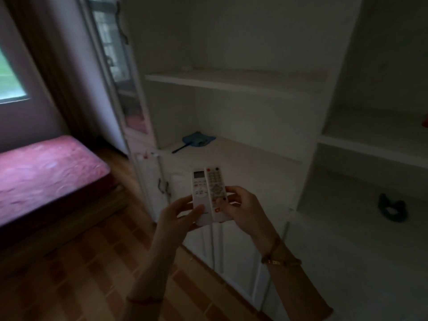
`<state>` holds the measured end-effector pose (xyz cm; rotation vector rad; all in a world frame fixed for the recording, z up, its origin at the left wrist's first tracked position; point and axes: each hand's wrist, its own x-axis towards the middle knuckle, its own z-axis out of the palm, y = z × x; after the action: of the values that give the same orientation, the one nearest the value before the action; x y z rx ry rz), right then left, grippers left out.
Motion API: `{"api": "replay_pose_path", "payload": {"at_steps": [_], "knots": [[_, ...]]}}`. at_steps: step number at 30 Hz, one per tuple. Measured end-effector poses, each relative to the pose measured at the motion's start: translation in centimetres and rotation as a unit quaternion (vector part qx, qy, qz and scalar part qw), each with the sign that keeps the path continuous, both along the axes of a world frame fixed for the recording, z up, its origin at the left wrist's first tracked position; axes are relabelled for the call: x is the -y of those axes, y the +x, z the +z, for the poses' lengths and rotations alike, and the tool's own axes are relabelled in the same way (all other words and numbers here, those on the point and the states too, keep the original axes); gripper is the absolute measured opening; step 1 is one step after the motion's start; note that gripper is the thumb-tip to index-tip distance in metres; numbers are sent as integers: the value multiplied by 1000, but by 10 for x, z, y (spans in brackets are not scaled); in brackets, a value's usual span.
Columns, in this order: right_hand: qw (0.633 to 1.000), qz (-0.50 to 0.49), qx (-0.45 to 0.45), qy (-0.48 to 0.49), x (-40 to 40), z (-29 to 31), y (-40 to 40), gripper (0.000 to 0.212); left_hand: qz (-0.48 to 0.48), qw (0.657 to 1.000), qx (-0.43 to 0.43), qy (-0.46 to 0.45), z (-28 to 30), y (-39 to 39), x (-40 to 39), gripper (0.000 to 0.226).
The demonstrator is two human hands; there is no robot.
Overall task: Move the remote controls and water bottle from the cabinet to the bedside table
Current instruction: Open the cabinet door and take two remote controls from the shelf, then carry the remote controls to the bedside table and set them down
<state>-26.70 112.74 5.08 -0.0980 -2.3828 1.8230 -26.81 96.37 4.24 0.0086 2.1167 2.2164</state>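
- Two remote controls were held side by side in front of the white cabinet (310, 126), both face up with their top ends pointing away from the person.
- The left hand (179, 216) gripped the air-conditioner remote (199, 193), the one with a small display at its top; the thumb lay across its lower face and the fingers curled under it.
- The right hand (243, 208) held the TV remote (216, 188), the one with a red button at its top corner and rows of small keys; thumb on its lower face, fingers wrapped behind.
- The long edges of both remotes touched, and both hovered above the front edge of the cabinet's lower shelf (243, 163), resting on nothing.
- A blue cloth-like thing with a thin handle (196, 140) lay at the back left corner of that shelf; the dim light kept me from telling what it was.
- A dark green object (392, 207) sat in the lower right compartment, too murky to name.
- A thin bracelet (281, 260) circled the right wrist.
- A bed with a pink cover (46, 172) stood off to the left under the window (9, 79), with brown floor tiles (81, 274) between it and the cabinet.
- I could see no water bottle from where I stood, nor the bedside table.
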Motion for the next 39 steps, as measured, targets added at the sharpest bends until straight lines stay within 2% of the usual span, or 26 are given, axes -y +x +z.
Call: {"api": "replay_pose_path", "payload": {"at_steps": [8,18,23,28,39], "knots": [[992,127,11,8,94,-14,-26,33,125,992,21,13,-10,19,89,34],[960,276,40,3,230,-38,-53,38,262,963,63,6,-31,35,211,41],[941,334,50,8,307,-46,-62,42,313,947,69,-10,-36,44,279,44],[922,383,62,1,381,-53,-68,33,358,932,59,-3,-41,57,343,43],[873,472,118,14,509,-68,-91,31,447,890,86,21,-58,64,451,49]]}}
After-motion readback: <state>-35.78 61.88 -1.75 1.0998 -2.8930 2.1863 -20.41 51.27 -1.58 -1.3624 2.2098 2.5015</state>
